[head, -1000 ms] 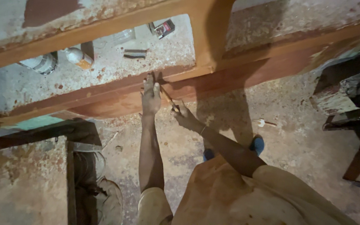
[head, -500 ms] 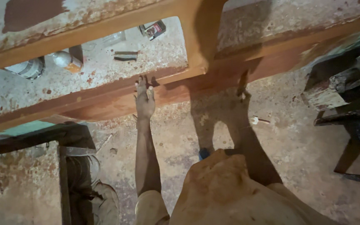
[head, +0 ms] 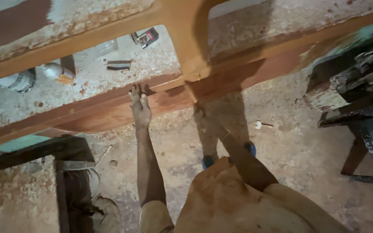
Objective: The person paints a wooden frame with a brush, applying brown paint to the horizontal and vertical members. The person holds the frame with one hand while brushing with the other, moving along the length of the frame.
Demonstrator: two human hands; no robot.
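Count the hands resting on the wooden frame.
1. The left hand lies flat on the lower rail of the wooden frame. The right hand is lost in shadow near the frame's upright, so contact cannot be told.

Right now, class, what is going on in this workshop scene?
A person looks down at a reddish-brown wooden frame above a speckled floor. Their left hand presses flat on the frame's lower rail, arm straight. The right hand sits in dark shadow near the rail; whether it holds anything is unclear. A small white-headed tool lies on the floor.
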